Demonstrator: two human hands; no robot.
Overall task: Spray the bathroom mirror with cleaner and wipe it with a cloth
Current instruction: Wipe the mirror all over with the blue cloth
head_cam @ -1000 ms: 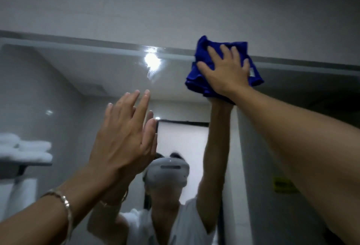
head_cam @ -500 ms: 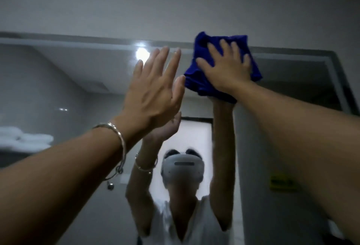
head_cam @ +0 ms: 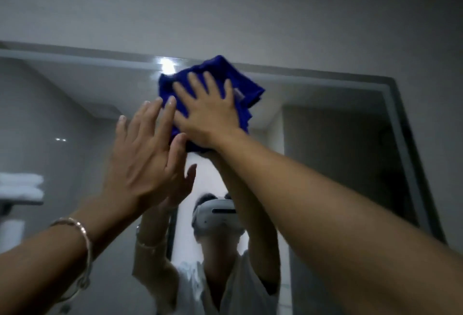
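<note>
Step in hand: wiping; no spray bottle in view. Blue cloth (head_cam: 244, 89) on mirror (head_cam: 75, 104) at 12 o'clock, just under top edge. Right grip (head_cam: 210, 114) flat on cloth, fingers spread straight, pressing. Left grip (head_cam: 142, 157) at 8 o'clock of cloth, fingers straight, empty; glass contact unclear. Next, likely: sweep cloth sideways along top edge with even pressure.

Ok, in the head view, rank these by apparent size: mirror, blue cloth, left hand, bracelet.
1. mirror, by far the largest.
2. blue cloth and left hand: about alike. The hand is nearer the camera and the right hand covers part of the cloth, so they are left unranked.
3. bracelet, smallest.
</note>
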